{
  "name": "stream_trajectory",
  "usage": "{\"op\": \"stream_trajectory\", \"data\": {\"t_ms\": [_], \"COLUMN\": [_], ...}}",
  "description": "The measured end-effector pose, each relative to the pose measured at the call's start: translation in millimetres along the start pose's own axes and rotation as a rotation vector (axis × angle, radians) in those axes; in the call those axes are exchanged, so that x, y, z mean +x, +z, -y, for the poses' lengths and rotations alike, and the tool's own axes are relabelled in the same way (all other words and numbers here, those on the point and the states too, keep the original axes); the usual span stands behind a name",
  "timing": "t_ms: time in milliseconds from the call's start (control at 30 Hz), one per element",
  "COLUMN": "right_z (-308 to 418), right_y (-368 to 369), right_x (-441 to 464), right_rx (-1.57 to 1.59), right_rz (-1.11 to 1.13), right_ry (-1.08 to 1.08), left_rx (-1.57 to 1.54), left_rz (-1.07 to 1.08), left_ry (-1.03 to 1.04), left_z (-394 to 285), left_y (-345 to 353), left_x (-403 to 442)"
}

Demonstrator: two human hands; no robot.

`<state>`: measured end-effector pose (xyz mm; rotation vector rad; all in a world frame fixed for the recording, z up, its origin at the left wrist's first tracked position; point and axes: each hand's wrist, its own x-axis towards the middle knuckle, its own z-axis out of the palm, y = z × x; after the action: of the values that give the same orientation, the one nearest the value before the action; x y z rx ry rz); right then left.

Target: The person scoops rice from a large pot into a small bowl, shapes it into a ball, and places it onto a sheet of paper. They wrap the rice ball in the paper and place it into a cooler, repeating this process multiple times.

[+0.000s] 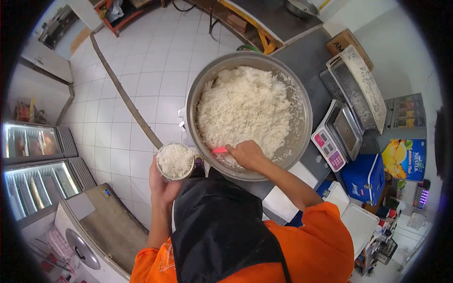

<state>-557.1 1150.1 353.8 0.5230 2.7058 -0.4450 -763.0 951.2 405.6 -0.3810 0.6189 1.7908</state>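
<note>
A large round metal pot (306,111) holds a heap of white rice (245,101). My right hand (247,154) is closed around a pink utensil (220,150) at the pot's near side; the utensil's far end is not clearly visible. To the left of the pot, my left hand (163,186) holds up a small round container (161,175) filled with rice. The fingers of my left hand are wrapped round its side and partly hidden behind it.
A digital scale (326,145) with a metal tray stands right of the pot, beside a large rice-specked metal container (358,85). Farther right are a blue cooler (363,178) and a Nestea box (405,159). A chest appliance (106,221) stands lower left.
</note>
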Motion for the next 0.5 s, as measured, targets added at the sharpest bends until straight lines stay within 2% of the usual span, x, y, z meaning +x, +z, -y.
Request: {"op": "stream_trajectory", "data": {"t_ms": [67, 133, 233, 267, 333, 467, 500], "right_z": [-15.1, -25.9, -36.0, -31.1, -9.1, -21.0, -24.9], "right_y": [12.8, 17.4, 2.8, -2.5, -19.4, 18.8, 11.0], "right_x": [6.6, 1.1, -6.6, -7.0, -5.4, 4.3, 3.9], "right_rx": [0.000, 0.195, 0.153, 0.151, 0.050, -0.016, 0.077], "right_rz": [-0.006, 0.070, 0.046, 0.054, 0.018, 0.076, 0.115], "right_ry": [-0.033, -0.020, -0.042, -0.046, 0.120, 0.062, 0.024], "left_rx": [0.020, 0.049, -0.052, -0.060, -0.116, -0.024, -0.026], "left_rz": [-0.017, -0.053, 0.108, 0.104, 0.015, 0.073, 0.059], "left_ry": [-0.018, -0.047, -0.101, -0.098, -0.125, -0.121, -0.118], "left_z": [5.1, 11.5, 24.4, 28.1, 31.6, 30.8, 30.0], "left_y": [-3.9, -12.5, -20.7, -24.2, -28.8, -25.7, -28.6], "left_x": [-2.2, -10.8, -9.3, -7.8, -5.8, -2.2, -1.6]}}
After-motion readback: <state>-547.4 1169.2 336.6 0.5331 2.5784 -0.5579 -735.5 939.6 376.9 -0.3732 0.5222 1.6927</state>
